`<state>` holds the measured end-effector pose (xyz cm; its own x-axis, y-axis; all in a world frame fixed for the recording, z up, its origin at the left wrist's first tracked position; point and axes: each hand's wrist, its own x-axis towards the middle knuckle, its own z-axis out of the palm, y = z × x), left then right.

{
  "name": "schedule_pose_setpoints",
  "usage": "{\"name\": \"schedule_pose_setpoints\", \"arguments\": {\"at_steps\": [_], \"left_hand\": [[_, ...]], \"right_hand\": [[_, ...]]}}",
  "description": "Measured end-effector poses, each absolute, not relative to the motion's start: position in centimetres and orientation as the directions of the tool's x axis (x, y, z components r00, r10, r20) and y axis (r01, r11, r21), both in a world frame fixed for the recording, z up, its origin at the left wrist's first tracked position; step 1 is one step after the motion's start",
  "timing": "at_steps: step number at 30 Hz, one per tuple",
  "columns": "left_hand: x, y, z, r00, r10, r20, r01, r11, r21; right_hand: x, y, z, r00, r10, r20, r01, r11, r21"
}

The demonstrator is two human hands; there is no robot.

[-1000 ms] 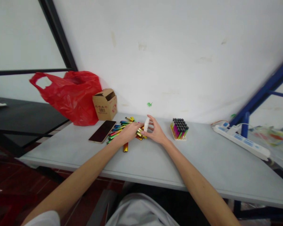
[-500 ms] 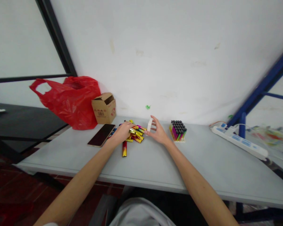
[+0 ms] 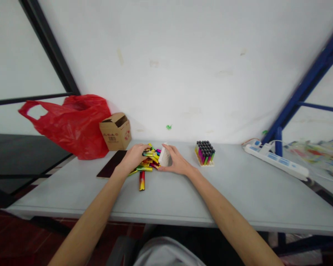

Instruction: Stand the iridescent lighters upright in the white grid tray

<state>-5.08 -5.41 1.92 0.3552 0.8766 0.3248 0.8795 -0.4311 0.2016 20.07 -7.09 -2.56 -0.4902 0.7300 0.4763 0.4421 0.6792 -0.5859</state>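
Observation:
A loose pile of shiny gold, red and green lighters [image 3: 146, 168] lies between my hands. My left hand [image 3: 133, 159] is at the left of the pile, fingers curled round some lighters; exactly how many is hidden. Between the thumb and fingers of my right hand [image 3: 177, 162], a small white plastic tray [image 3: 164, 156] is held tilted on its edge, close against the pile's right side. One red and gold lighter [image 3: 142, 181] lies apart, nearer the table's front. To the right, a block of upright black-topped lighters [image 3: 205, 152] stands in a pale tray.
A dark phone [image 3: 111, 165] lies left of the pile, partly behind my left hand. Behind it are a cardboard box [image 3: 117, 133] and a red plastic bag [image 3: 74, 127]. A white power strip [image 3: 277, 162] lies at the right. The white wall [image 3: 183, 74] rises behind the table [image 3: 180, 201].
My right hand has moved left with the white tray, up to the pile, and turned it. My left hand has drawn back slightly with its fingers round lighters. The view has shifted a little.

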Motion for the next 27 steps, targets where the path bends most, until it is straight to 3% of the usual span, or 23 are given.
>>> {"name": "schedule_pose_setpoints", "arguments": {"at_steps": [13, 18, 22, 27], "left_hand": [[-6.8, -6.0, 3.6, 0.404, 0.877, 0.260, 0.787, -0.478, 0.389], [-4.2, -6.1, 2.4, 0.503, 0.787, 0.358, 0.726, -0.609, 0.320], [-1.3, -6.2, 1.0, 0.621, 0.714, 0.324, 0.683, -0.695, 0.225], [0.6, -7.1, -0.6, 0.570, 0.754, 0.326, 0.790, -0.612, 0.033]], "right_hand": [[19.9, -7.0, -2.6, -0.524, 0.706, 0.476, 0.386, 0.695, -0.607], [19.7, -6.7, -2.8, -0.508, 0.712, 0.485, 0.324, 0.680, -0.658], [20.0, -6.2, -3.1, -0.450, 0.739, 0.501, 0.251, 0.643, -0.723], [20.6, -5.8, -3.1, -0.347, 0.791, 0.504, 0.187, 0.585, -0.789]]}}
